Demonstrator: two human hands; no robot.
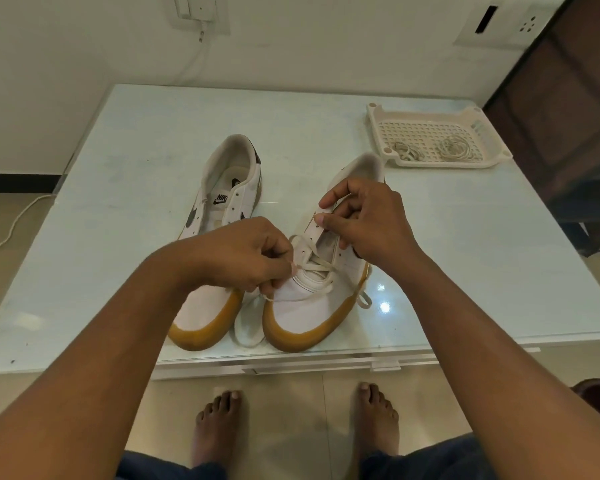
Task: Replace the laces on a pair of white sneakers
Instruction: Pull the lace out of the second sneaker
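Two white sneakers with tan rubber toes stand on the pale table (118, 174), toes toward me. The left sneaker (219, 216) has bare eyelets and no lace. The right sneaker (312, 306) has a white lace (317, 266) crossed through its lowest eyelets. My left hand (243, 254) pinches one end of that lace at the shoe's left side. My right hand (364, 220) grips the shoe's upper eyelet flap and tongue. A loose lace end (363, 299) hangs over the shoe's right side.
A white perforated plastic tray (492, 157) at the table's back right holds two coiled laces (452, 147). A flat white piece (248, 327) lies between the sneakers' toes. A dark wooden cabinet stands at the right, and my bare feet are below the table's front edge.
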